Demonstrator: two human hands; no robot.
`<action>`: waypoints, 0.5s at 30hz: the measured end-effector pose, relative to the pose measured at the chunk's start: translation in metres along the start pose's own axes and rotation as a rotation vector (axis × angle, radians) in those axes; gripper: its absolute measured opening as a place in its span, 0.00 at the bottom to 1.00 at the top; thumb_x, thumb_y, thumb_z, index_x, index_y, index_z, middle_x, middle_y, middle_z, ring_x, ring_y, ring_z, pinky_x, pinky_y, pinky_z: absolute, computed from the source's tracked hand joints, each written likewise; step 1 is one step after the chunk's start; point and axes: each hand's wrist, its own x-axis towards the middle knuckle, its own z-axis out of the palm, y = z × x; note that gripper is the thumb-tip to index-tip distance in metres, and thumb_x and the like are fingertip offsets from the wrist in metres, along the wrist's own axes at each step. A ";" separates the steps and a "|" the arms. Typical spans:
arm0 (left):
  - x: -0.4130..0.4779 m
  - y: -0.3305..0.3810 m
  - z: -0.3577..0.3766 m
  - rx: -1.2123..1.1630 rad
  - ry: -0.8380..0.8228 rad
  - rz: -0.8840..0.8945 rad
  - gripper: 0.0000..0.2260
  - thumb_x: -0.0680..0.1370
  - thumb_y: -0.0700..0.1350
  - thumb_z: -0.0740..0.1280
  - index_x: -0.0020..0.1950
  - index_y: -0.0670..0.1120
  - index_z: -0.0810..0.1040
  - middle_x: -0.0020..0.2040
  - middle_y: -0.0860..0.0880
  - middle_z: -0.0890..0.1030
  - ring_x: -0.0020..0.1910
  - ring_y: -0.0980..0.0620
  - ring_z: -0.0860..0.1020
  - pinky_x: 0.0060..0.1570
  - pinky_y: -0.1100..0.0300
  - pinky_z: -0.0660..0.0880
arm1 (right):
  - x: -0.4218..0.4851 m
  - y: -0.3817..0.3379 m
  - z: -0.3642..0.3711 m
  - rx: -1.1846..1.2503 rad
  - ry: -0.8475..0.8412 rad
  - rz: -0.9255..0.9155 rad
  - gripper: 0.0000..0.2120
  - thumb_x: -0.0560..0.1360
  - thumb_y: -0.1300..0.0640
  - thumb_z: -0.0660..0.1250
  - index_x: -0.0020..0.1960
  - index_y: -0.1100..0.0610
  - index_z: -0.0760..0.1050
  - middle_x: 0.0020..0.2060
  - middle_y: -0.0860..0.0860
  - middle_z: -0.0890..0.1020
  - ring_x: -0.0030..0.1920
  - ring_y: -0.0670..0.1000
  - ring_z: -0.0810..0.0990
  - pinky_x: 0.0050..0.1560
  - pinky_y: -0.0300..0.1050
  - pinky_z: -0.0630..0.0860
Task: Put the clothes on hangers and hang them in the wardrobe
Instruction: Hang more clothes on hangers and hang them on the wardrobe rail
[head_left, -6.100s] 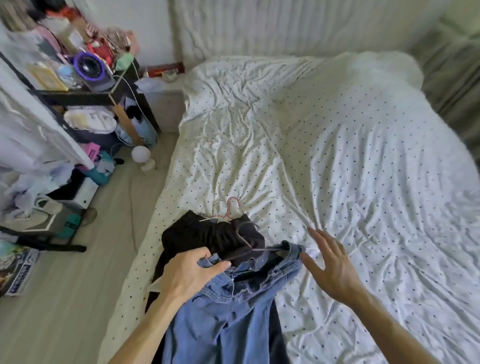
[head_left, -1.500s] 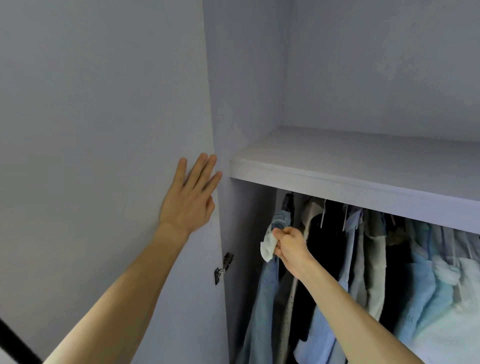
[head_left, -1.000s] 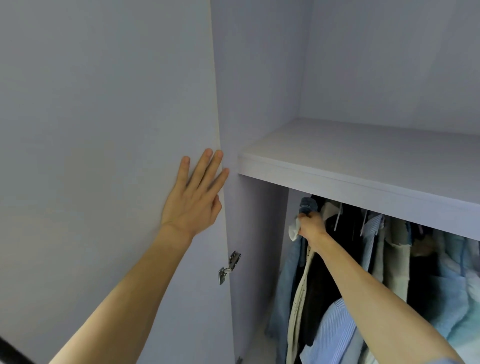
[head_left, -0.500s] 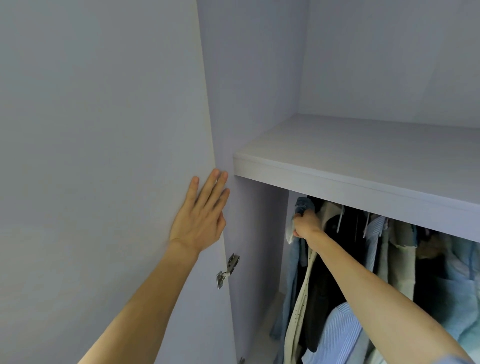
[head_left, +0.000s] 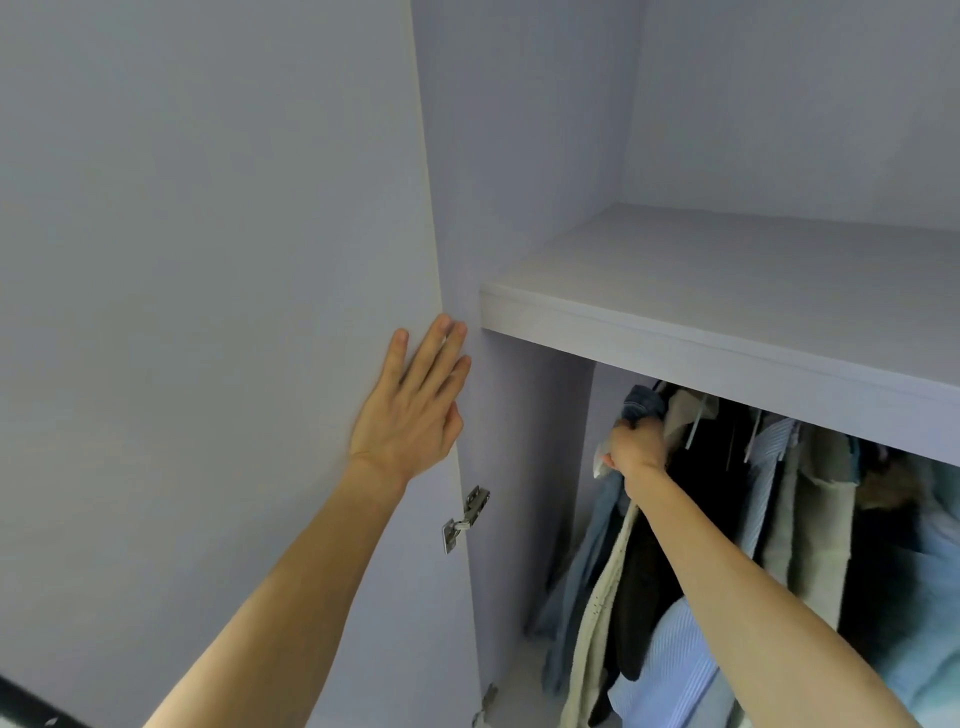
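Right hand (head_left: 636, 449) grips the jeans (head_left: 641, 406), hanging them (next, hook the hidden rail). Flat left hand (head_left: 410, 421) presses the wardrobe door (head_left: 208, 312).

A person's two arms, seen from a head-worn camera. Both forearms are bare from the wrist down to the frame's lower edge, long and slender. The left hand (head_left: 410, 415) shows its back, fingers long and knuckles smooth, its outline slightly blurred. The right hand (head_left: 636, 447) is bare, seen from the wrist side.
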 end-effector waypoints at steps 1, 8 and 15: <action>0.000 0.001 0.000 0.000 -0.004 -0.003 0.27 0.82 0.53 0.47 0.81 0.48 0.57 0.82 0.41 0.42 0.80 0.40 0.40 0.73 0.36 0.30 | -0.001 0.003 -0.005 -0.030 -0.012 -0.035 0.11 0.80 0.57 0.59 0.57 0.64 0.71 0.46 0.63 0.80 0.41 0.60 0.81 0.42 0.57 0.83; -0.008 0.029 0.016 0.016 -0.113 0.043 0.28 0.82 0.54 0.43 0.82 0.46 0.46 0.79 0.38 0.34 0.78 0.39 0.33 0.69 0.35 0.24 | -0.009 0.006 -0.033 -0.454 -0.158 -0.219 0.15 0.82 0.50 0.58 0.59 0.62 0.68 0.47 0.57 0.77 0.47 0.61 0.79 0.43 0.45 0.68; -0.015 0.040 0.015 0.026 -0.209 0.074 0.29 0.83 0.54 0.43 0.82 0.47 0.41 0.78 0.39 0.30 0.76 0.41 0.28 0.66 0.37 0.20 | -0.025 -0.007 -0.034 -0.564 -0.213 -0.182 0.23 0.80 0.52 0.61 0.70 0.64 0.63 0.66 0.63 0.71 0.62 0.63 0.76 0.56 0.50 0.73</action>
